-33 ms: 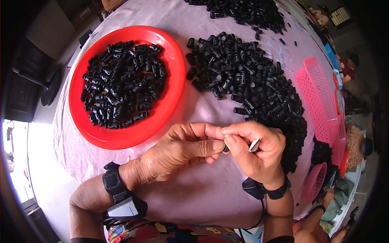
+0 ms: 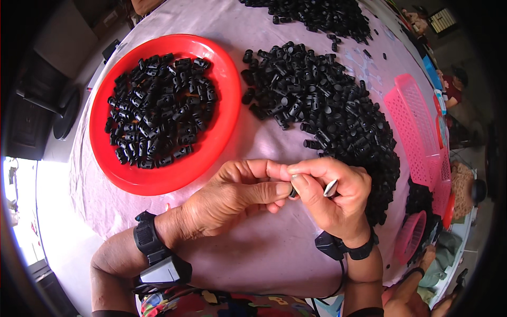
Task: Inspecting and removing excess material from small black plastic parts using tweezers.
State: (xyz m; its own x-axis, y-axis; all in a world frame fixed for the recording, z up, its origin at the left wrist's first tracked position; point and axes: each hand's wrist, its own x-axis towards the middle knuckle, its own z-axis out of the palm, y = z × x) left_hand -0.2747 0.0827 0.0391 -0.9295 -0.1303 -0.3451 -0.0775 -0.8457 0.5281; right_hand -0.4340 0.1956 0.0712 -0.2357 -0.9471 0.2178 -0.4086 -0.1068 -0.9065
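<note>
In front of me my left hand (image 2: 232,196) and my right hand (image 2: 334,196) meet fingertip to fingertip. Thumb and forefinger of the left pinch a small black plastic piece (image 2: 293,193), mostly covered by the fingers. The right thumb and forefinger press against the same piece. A silver pointed metal tool (image 2: 330,188) juts out between the right fingers; the rest of it is hidden in the hand. To the left, a red round basin (image 2: 228,138) holds many black cord locks (image 2: 153,113). Beyond my right hand lies a large heap of loose black plastic cord-lock parts (image 2: 322,95).
Another black heap (image 2: 327,18) lies at the far side of the pink tablecloth (image 2: 253,253). Pink perforated baskets (image 2: 414,132) stand along the right edge, with a smaller pink basket (image 2: 412,238) nearer. Another person's arm (image 2: 417,269) shows at the lower right.
</note>
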